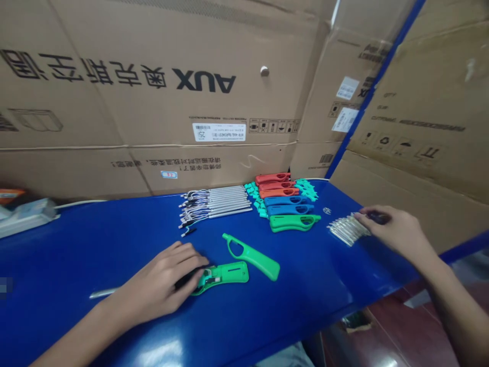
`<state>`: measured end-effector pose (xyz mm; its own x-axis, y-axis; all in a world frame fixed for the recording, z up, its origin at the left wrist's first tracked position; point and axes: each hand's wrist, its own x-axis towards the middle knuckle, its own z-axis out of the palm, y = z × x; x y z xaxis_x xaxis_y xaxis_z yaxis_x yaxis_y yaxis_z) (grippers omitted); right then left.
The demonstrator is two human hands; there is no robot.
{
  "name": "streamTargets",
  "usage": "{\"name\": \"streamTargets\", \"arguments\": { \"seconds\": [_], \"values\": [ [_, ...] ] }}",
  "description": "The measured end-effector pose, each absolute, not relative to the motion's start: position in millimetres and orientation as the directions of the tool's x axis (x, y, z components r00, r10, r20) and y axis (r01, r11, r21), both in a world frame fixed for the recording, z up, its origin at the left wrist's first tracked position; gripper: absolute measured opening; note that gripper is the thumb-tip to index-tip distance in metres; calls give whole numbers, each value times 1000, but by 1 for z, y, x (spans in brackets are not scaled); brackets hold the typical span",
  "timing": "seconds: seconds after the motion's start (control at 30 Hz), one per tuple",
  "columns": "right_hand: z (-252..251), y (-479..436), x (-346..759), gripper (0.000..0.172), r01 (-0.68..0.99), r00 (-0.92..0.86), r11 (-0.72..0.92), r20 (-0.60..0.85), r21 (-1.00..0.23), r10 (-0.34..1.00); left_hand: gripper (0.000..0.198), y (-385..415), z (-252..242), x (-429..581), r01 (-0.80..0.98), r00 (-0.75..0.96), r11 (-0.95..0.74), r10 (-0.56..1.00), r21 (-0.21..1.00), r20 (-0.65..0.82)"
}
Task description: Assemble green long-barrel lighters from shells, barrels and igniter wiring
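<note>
Against cartons (153, 127), the blue counter (76, 239) holds the filled green shell (229, 273), long axis 9 to 3 o'clock, its 9 o'clock end clamped under the left hand (164, 285) grip; the right hand (397, 232), grip state untellable, touches clear tubes (346, 230) well apart at 3.

Blue table (95, 239) — green shells (255, 258), metal tubes (223, 204)

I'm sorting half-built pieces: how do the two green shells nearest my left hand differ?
The green shell under the left hand holds fitted parts; the loose green shell beside it looks plain, none showing. The first lies nearly level, fingers on its end; the loose one lies slanted, untouched. Both are green plastic on the blue table.
</note>
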<state>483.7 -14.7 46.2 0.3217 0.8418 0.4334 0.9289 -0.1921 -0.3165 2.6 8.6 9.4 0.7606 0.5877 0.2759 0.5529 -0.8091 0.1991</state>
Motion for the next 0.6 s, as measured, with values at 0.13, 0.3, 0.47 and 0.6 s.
{"name": "streamTargets", "arguments": {
  "seconds": [0.13,0.3,0.47,0.6],
  "values": [
    [73,-20,419,42,838,169,-10,242,-545,955,20,12,27,-9,639,736,-722,674,263,62],
    [85,-6,321,22,709,-370,373,134,-599,919,25,14,36,-19,739,649,-601,756,304,-82],
    [65,19,250,9,605,-687,596,34,-528,726,22,9,35,-17,728,650,-612,760,309,-28],
    [43,22,229,8,569,-782,687,-39,-451,622,17,6,28,-9,677,690,-669,722,307,52]
  ]
}}
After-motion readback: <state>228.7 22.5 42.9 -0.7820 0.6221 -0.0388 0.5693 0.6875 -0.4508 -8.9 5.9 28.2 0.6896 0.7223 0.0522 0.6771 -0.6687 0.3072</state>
